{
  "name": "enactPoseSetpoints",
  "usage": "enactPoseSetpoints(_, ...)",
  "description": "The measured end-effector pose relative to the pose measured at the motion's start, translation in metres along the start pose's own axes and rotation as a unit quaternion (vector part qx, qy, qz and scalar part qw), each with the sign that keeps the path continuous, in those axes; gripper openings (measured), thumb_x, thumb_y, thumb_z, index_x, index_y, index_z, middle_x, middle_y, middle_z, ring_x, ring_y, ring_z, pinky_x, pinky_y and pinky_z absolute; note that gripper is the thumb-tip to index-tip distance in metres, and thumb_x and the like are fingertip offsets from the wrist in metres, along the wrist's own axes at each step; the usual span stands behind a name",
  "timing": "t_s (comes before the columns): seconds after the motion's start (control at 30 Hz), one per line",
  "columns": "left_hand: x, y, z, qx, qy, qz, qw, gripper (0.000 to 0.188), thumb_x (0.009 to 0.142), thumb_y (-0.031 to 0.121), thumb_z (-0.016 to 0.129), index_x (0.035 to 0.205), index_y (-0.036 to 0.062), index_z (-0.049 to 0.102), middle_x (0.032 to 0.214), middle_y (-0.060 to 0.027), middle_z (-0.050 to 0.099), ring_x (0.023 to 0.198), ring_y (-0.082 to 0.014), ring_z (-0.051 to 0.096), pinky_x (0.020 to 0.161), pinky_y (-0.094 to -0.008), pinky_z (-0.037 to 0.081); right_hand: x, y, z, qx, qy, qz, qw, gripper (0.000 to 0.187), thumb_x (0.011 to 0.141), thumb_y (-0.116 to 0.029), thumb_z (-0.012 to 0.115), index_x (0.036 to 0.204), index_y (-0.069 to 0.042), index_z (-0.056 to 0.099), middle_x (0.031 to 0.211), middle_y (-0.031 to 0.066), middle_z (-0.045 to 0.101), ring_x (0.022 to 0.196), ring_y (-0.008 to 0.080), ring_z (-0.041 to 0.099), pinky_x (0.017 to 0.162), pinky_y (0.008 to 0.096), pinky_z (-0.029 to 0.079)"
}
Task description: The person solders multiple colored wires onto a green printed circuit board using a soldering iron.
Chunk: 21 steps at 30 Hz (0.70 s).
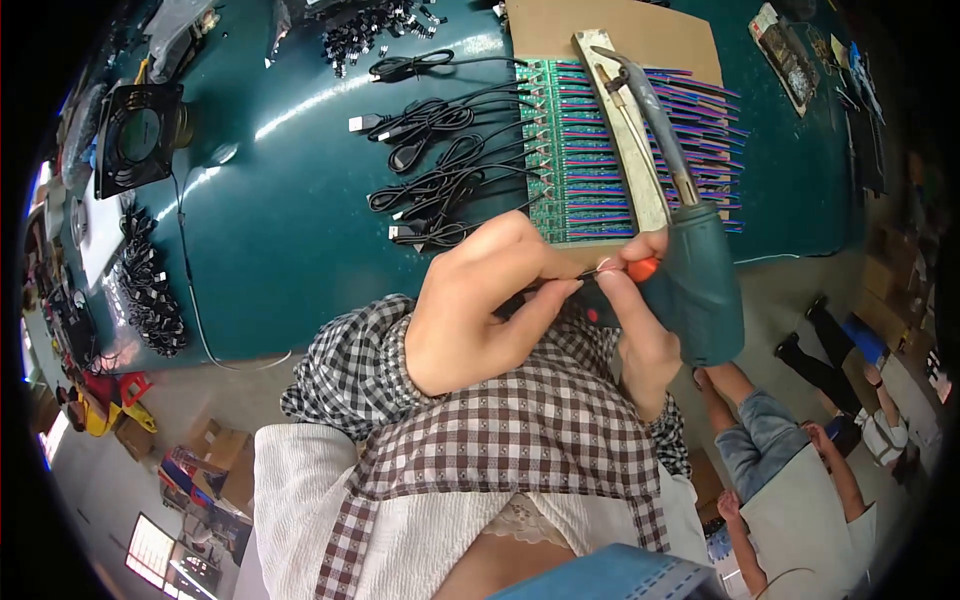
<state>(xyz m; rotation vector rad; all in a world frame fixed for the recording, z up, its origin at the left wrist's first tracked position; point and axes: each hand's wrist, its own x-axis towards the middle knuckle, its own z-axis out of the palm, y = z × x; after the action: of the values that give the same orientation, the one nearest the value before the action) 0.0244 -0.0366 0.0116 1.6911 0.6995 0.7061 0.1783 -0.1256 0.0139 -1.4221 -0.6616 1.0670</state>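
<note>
Near the table's front edge, my left hand pinches the thin dark end of a cable between thumb and forefinger. My right hand is closed round a green soldering gun with an orange trigger; its metal tube points away over the boards. The right thumb and forefinger also meet by the cable end. Just beyond lies a panel of green circuit boards, with black USB cables running off its left side and thin multicoloured wires off its right. A pale bar lies across those wires.
Cardboard lies under the panel on the green table. A black fan stands at the left, near a bundle of black cables. Small connectors are heaped at the back. Another person is at the lower right.
</note>
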Motion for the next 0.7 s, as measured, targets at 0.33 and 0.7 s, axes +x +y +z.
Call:
enactPoseSetpoints(0.33, -0.005, -0.009, 0.015, -0.017, 0.045, 0.009, 0.999, 0.019, 0.074, -0.009, 0.069, 0.091, -0.0012, 0.066, 0.081, -0.0090, 0.058, 0.068, -0.0157, 0.055, 0.057, -0.0256, 0.043, -0.005, 0.002, 0.013, -0.004, 0.093, 0.005, 0.996, 0.042, 0.077, 0.014, 0.062, 0.113, -0.002, 0.048, 0.099, 0.0075, 0.053, 0.086, 0.0157, 0.056, 0.081, 0.0276, 0.048)
enactPoseSetpoints(0.7, 0.015, -0.027, -0.001, 0.084, 0.057, -0.089, 0.991, 0.013, 0.076, -0.003, 0.072, 0.086, 0.0021, 0.066, 0.075, -0.0017, 0.057, 0.060, -0.0059, 0.048, 0.050, -0.0198, 0.036, -0.041, 0.021, -0.037, 0.009, -0.025, -0.055, 0.998, 0.036, 0.087, 0.003, 0.052, 0.120, -0.004, 0.040, 0.105, 0.0108, 0.052, 0.088, 0.0221, 0.059, 0.078, 0.0350, 0.051)
